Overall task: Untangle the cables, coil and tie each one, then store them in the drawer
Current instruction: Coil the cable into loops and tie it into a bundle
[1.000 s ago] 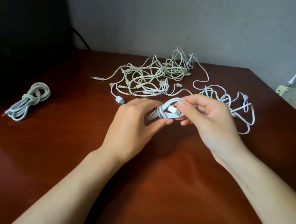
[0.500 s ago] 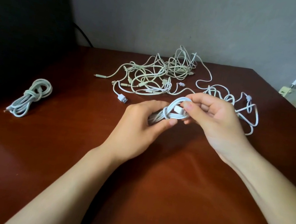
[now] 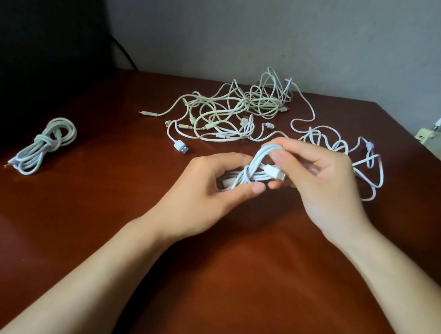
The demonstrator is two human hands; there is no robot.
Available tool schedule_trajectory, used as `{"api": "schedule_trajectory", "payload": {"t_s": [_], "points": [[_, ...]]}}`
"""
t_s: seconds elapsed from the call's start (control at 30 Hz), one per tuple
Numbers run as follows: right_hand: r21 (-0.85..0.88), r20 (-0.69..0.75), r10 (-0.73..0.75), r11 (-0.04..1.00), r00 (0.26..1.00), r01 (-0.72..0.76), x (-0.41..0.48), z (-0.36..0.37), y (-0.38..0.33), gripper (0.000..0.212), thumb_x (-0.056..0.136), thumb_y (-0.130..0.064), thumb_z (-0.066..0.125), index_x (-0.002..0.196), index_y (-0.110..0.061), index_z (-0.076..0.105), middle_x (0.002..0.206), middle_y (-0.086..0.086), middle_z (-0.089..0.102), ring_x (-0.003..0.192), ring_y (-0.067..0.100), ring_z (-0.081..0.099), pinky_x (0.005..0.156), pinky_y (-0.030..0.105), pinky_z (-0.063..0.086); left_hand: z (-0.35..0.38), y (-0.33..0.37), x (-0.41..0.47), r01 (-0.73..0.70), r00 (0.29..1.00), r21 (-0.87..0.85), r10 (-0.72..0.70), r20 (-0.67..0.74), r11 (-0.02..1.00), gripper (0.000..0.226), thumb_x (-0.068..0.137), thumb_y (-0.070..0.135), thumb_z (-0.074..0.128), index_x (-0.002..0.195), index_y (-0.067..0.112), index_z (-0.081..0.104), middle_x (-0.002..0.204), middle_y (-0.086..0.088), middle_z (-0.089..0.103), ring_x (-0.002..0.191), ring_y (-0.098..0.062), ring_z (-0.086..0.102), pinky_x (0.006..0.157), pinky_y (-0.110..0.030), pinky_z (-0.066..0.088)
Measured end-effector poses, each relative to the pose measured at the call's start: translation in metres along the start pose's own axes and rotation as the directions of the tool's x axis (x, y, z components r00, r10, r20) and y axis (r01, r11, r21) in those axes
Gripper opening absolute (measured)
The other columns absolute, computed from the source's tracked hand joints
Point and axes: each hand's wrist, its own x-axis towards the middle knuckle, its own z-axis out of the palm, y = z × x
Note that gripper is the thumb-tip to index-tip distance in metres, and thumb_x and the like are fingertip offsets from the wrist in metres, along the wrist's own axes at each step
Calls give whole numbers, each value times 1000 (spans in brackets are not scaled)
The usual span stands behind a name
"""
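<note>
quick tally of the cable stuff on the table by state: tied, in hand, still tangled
tied coil, lying on the table: 1
held coil, gripped by the left hand and right hand: 1
tangled heap, strands too knotted to count singly: 1
total: 3

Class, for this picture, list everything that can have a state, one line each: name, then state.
held cable: coiled, plug end not yet tucked in.
left hand: grips the held cable.
right hand: pinches the held cable.
tied cable: coiled and knotted, lying on the table.
cable pile: tangled, untied.
</note>
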Motion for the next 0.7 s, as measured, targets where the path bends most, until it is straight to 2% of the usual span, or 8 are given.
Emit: {"api": "schedule_trajectory", "payload": {"t_s": [0.13,0.27,0.33,0.4,0.5,0.6,0.7], "points": [[73,-32,95,993,995,-93,3,2,4,21,96,-7,50,98,-14,69,85,-2,70,76,8,66,60,19,52,9,0,1,-21,994,139,36,-103,990,28,86,34,62,108,18,68,95,5,70,86,-8,63,76,-21,48],[90,-53,169,982,984,-164,6,0,5,26,99,-12,46,91,-15,70,82,0,70,76,9,66,63,20,53,13,3,3,24,992,171,-3,-123,985,29,88,39,61,111,22,67,98,7,70,90,-6,63,80,-25,49],[66,-73,173,983,982,-168,6,-2,5,27,99,-12,46,89,-16,71,79,-1,70,76,9,66,64,20,53,12,5,4,40,991,167,-17,-134,985,19,90,33,63,107,27,68,98,10,70,92,-3,63,82,-20,48],[47,-95,167,986,981,-163,6,-3,4,26,99,-11,47,88,-17,71,79,-1,71,74,9,66,62,19,52,10,5,5,62,986,160,-35,-165,985,11,90,27,65,99,32,67,92,16,70,87,3,62,77,-11,45],[43,-86,159,987,984,-155,6,-3,2,27,99,-9,46,89,-15,70,80,2,71,71,9,66,60,18,51,8,3,5,55,977,198,-12,-213,979,11,89,22,65,99,25,70,86,22,67,82,9,60,73,-3,40],[12,-70,129,992,989,-129,4,-2,2,29,100,-8,43,91,-16,69,80,-2,71,71,9,67,60,18,52,9,-2,4,-3,972,324,78,-220,946,20,92,25,60,108,16,68,95,12,68,89,1,59,76,-4,39],[-20,-45,101,995,994,-102,3,1,3,25,100,-9,44,95,-18,67,88,1,70,75,7,67,64,18,52,12,-5,4,-34,967,388,128,-220,921,28,91,29,54,110,13,66,97,3,66,87,-3,55,77,-6,36]]}}
